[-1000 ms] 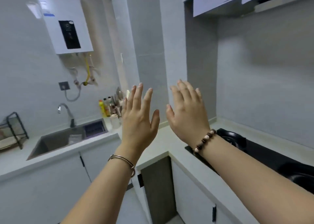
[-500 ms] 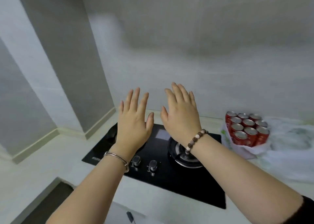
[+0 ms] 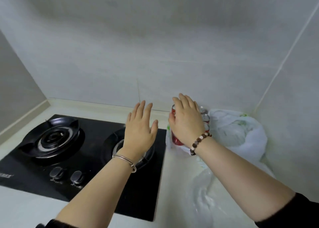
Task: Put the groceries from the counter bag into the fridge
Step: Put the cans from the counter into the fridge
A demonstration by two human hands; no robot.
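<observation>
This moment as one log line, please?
left hand: open, over stove | right hand: open, over red cans | white bag: on counter

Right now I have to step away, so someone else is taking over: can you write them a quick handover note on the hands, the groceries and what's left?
Left hand: open, over the stove, holding nothing.
Right hand: open, fingers straight, in front of the cans; contact unclear.
Cans stand in the white bag on the counter, right of the stove.
Done: nothing visible. Left: move the cans to the fridge, which is not in view.
</observation>
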